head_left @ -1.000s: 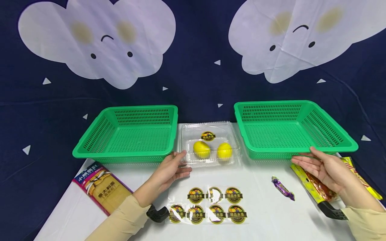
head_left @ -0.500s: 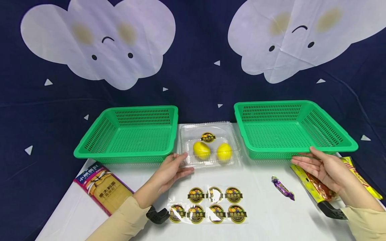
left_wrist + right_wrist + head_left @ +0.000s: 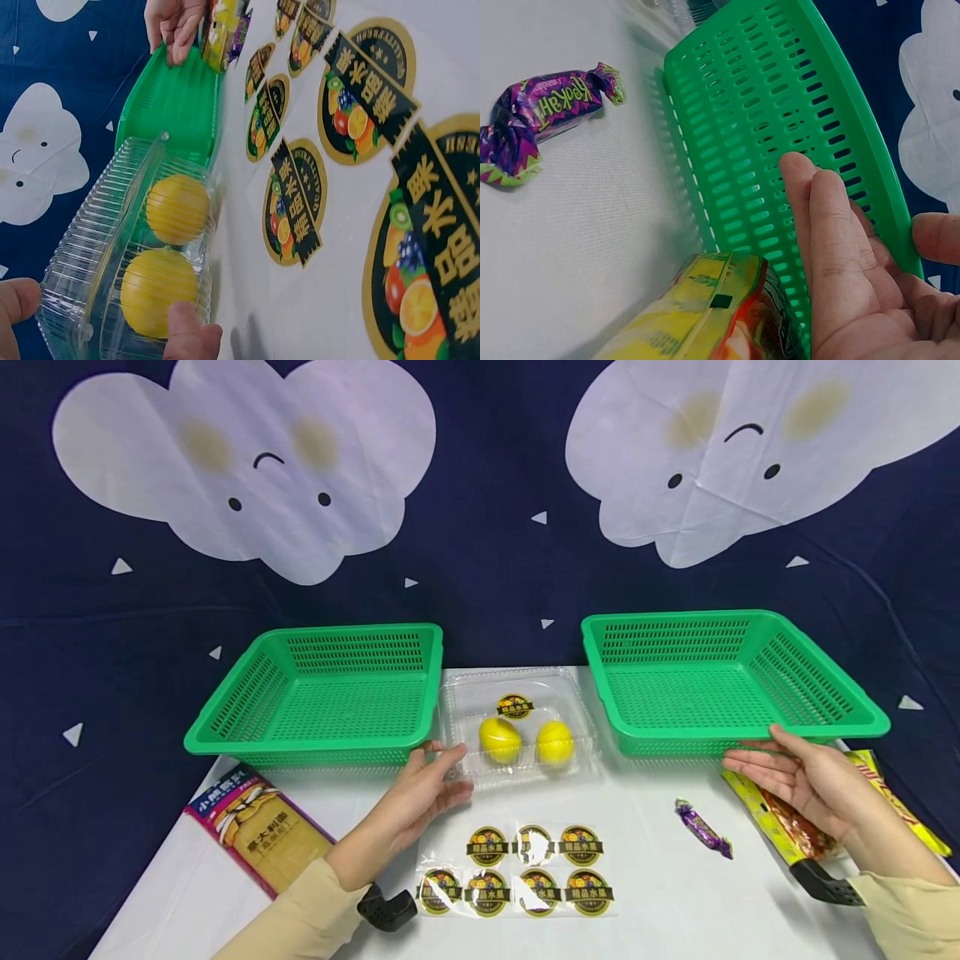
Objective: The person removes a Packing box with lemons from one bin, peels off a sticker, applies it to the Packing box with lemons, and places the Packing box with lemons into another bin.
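A clear plastic clamshell box with two lemons and a round fruit label stands between the baskets. My left hand holds the box's front left corner between thumb and a finger; the left wrist view shows a fingertip at the rim and the thumb before the front wall. At the right green basket, my right hand keeps its fingers straight along the outer front wall, thumb by the rim. Below that hand lies a yellow-and-red food packet, partly hidden by it.
A second green basket stands at the left, behind a pasta packet. A clear sheet of several round fruit stickers lies in front. One purple wrapped candy lies right of the middle.
The box has slid slightly left and toward me, turning a little, with the lemons in it. My left hand has drawn back slightly. The right hand has not moved.
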### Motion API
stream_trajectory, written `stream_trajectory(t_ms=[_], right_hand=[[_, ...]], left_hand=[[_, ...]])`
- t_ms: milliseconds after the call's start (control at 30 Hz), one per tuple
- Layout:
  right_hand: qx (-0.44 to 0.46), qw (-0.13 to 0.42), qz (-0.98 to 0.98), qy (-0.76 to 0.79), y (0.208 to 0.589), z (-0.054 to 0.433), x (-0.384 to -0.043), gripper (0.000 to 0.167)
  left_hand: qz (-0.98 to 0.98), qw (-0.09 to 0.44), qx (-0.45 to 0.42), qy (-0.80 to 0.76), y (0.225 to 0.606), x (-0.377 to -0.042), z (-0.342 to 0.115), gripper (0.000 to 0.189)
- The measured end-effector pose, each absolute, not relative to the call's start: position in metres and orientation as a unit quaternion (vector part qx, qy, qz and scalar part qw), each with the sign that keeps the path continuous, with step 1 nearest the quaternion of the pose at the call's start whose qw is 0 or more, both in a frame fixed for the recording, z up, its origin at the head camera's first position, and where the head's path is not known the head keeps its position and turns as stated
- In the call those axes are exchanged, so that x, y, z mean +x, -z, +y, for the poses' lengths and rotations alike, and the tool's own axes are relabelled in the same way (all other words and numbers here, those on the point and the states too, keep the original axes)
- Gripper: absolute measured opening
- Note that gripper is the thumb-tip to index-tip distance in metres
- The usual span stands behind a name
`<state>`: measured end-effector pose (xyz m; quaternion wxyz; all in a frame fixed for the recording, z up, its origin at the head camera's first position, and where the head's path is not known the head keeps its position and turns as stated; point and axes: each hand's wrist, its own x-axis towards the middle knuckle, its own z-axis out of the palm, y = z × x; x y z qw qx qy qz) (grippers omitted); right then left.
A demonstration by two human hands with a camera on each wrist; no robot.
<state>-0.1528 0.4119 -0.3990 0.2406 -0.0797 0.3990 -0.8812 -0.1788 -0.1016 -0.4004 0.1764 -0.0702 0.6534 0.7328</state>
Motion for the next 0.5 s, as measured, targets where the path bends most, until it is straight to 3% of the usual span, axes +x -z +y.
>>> stream_trajectory(t_ms=[100, 167, 500], right_hand=[[-0.078, 0.238, 0.402, 0.880, 0.3991, 0.4119, -0.1527, 0.066], [-0.079, 0.238, 0.406, 0.879, 0.3993, 0.4121, -0.1526, 0.066], [-0.080, 0.234, 0.418, 0.874, 0.4000, 0.4128, -0.1526, 0.065]], left_hand=[[0.657, 0.180, -0.066, -0.729, 0.4003, -0.1775, -0.1014, 0.074], [0.661, 0.180, -0.064, -0.726, 0.4000, -0.1766, -0.1008, 0.080], [0.651, 0.172, -0.055, -0.737, 0.3969, -0.1736, -0.0974, 0.078]])
